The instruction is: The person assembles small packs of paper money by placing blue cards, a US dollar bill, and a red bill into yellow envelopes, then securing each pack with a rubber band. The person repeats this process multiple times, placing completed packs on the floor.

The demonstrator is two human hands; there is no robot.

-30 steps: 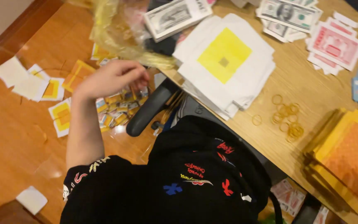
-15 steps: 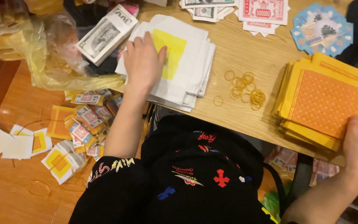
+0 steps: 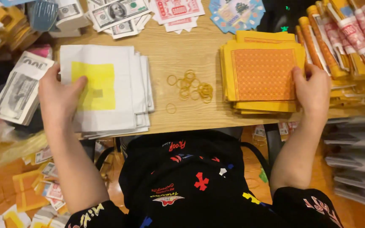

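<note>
My left hand (image 3: 60,99) lies flat on the left side of a stack of white paper sheets with a yellow square (image 3: 106,90) printed in the middle. My right hand (image 3: 313,90) rests on the right edge of a thick stack of yellow sheets with an orange patterned panel (image 3: 260,74), thumb on top. Between the two stacks a loose heap of yellow rubber bands (image 3: 191,86) lies on the wooden table (image 3: 182,46).
Bundles of printed paper notes (image 3: 20,90) sit at the left and along the far edge (image 3: 119,14). Rolled yellow-and-red paper bundles (image 3: 347,38) fill the right. More small paper packs (image 3: 43,185) are scattered on the floor at lower left.
My left hand came up from the floor packs onto the white stack. My right hand came into view and settled on the orange stack. The view shifted right.
</note>
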